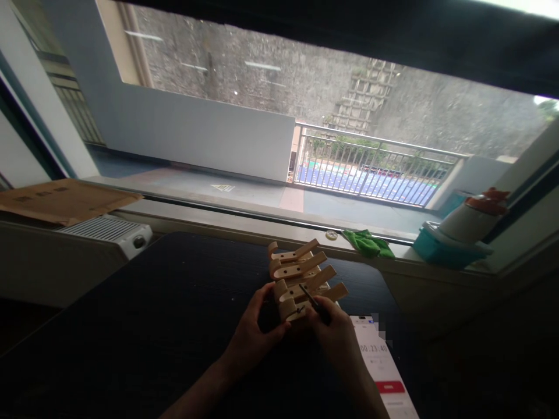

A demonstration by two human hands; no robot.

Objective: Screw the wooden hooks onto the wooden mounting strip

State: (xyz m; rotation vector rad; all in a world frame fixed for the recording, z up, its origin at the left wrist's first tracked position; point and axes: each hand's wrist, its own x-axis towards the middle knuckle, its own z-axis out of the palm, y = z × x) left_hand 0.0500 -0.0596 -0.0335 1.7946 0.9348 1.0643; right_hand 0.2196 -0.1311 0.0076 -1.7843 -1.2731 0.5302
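A light wooden rack of several curved hooks (292, 272) sits on the dark table, with dark round holes or screws along its pieces. My left hand (255, 326) grips the rack's near left side between thumb and fingers. In my right hand (334, 326) is a slim black screwdriver-like tool (309, 295), its thin tip pointing up and left over the hooks. The right fingertips are close to the nearest hook, where a small dark screw (300, 310) shows. Whether those fingers also touch the hook, I cannot tell.
A phone (379, 366) with a timer lies right of my right hand on the black table (144, 302). Along the windowsill are a tape roll (331, 235), a green cloth (369, 243) and a teal box (449, 247). A brown envelope (65, 201) rests on the radiator (126, 233).
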